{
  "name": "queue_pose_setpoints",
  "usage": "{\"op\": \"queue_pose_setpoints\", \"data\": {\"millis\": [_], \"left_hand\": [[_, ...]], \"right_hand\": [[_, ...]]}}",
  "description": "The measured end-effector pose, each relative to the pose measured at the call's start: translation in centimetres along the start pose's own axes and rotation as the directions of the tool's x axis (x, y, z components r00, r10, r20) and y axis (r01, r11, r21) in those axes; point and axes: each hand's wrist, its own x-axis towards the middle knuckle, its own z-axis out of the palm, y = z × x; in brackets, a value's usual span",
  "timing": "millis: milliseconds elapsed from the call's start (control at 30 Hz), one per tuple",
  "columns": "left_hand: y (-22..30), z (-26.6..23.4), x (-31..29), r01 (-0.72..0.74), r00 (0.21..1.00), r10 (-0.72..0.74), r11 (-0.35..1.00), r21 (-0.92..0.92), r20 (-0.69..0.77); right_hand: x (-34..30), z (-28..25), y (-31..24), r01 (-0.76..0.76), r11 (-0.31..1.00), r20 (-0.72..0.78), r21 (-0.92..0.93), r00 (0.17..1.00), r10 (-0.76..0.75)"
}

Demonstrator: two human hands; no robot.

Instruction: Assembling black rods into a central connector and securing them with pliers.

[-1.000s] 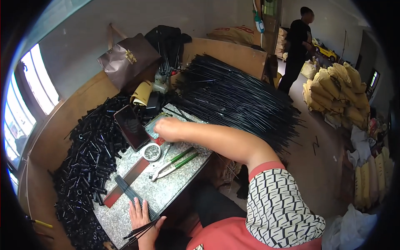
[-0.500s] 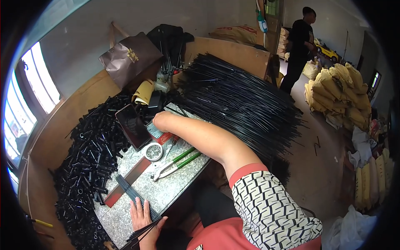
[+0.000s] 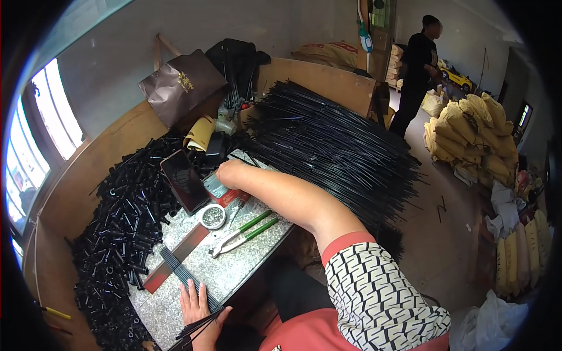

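Note:
My left hand [image 3: 199, 310] lies with its fingers stretched out flat and its thumb apart, pressing on a row of thin black rods [image 3: 182, 270]. Their upper ends cross a reddish-brown flat bar [image 3: 175, 260] on the speckled worktop [image 3: 237, 272]. My right arm reaches across to the back of the worktop, where my right hand [image 3: 232, 174] is at a red box [image 3: 225, 197] with something clear and bluish in it. The fingers of that hand are mostly hidden. Close by are a small white bowl of tiny metal pieces [image 3: 212, 217] and cutters with green handles [image 3: 243, 235].
A dark smartphone [image 3: 184, 180] leans beside the red box. Black tubular parts [image 3: 126, 228] heap up on the left, and long black rods [image 3: 333, 152] pile up behind my right arm. A brown paper bag [image 3: 182, 86] sits behind. A person [image 3: 415, 73] stands near stacked sacks [image 3: 471, 131].
The whole view has shifted slightly. My right hand stays at the red box, and my left hand keeps its place on the rods.

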Motion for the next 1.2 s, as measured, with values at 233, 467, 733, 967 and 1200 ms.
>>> {"op": "queue_pose_setpoints", "data": {"millis": [233, 467, 733, 967, 1200], "left_hand": [[-0.1, 0.2, -0.1, -0.001, 1.000, 0.001, 1.000, -0.011, -0.003], [0.1, 0.2, -0.2, -0.006, 1.000, 0.006, 1.000, -0.001, 0.001], [-0.4, 0.0, 0.2, -0.018, 1.000, 0.018, 1.000, -0.007, -0.019], [-0.7, -1.3, 0.1, -0.035, 0.998, 0.034, 0.999, -0.013, -0.057], [-1.2, 0.5, -1.7, -0.066, 0.997, 0.063, 0.996, -0.066, -0.044]], "right_hand": [[-1.2, -0.8, 0.6, 0.060, 0.996, 0.017, -0.062, 0.998, -0.059], [-1.3, 0.4, 1.6, 0.013, 0.998, -0.070, 0.068, 0.997, -0.008], [-0.9, -1.7, -3.6, 0.337, 0.929, -0.500, 0.154, 0.837, -0.221], [-1.1, -1.8, -11.5, 0.610, 0.777, -0.442, 0.154, 0.746, -0.498], [-2.7, -1.6, -15.0, 0.660, 0.748, -0.440, 0.071, 0.694, -0.570]]}}
